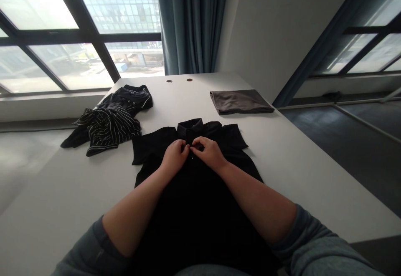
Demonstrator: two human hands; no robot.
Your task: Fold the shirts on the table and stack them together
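Note:
A black short-sleeved polo shirt point(194, 209) lies spread out on the white table point(313, 184), its collar point(190, 129) pointing away from me. Just below the collar, my left hand point(176, 155) pinches the front placket between thumb and fingers. My right hand point(208, 153) pinches the same placket from the other side, and the two sets of fingertips nearly meet. Whatever small part sits between the fingertips is hidden. One small button point(192, 157) shows on the placket below my hands.
Left of the shirt, a striped black-and-white garment point(109, 127) lies crumpled against a dark garment point(133, 98) with metal eyelets. A folded grey-brown cloth point(239, 101) rests at the back right. Behind the table are windows and a blue curtain point(191, 25).

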